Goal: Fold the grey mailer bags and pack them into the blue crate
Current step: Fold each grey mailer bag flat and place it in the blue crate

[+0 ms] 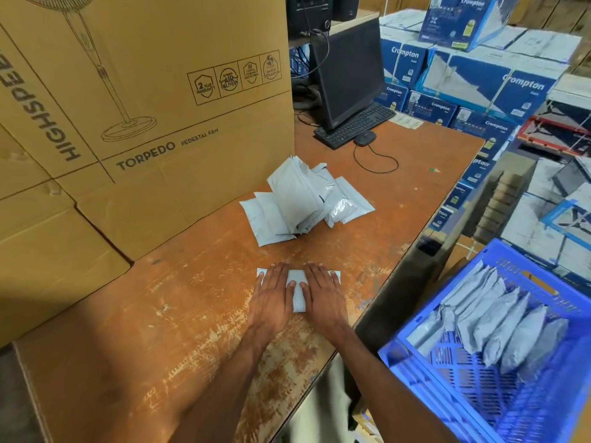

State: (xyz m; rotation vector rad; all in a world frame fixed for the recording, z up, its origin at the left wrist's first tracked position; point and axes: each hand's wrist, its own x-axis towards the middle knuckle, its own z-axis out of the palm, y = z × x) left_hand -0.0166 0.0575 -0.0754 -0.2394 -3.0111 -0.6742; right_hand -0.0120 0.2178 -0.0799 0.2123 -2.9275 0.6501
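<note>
- Grey plastic mailer bag (298, 294) lies flat on the worn orange-brown wooden tabletop (160, 330), right in front of the person, pinned under both palms.
- Left hand (271, 298) and right hand (324, 297) are both spread wide and flat, pressing down, not gripping anything.
- Risk, I reckon: that slick film looks springy, so the crease could pop open the moment the pressure lifts.
- It could also skate on the tabletop if one palm pushes harder than the other, leaving a crooked fold.
- Loose heap of grey mailer bags (300, 203), crinkly and puffed, sits farther back by the big brown cardboard fan carton (144, 91).
- Blue plastic lattice crate (499, 362) stands off the right edge, with folded bags already standing in a row; a sloppy fold may not slot in neatly.
</note>
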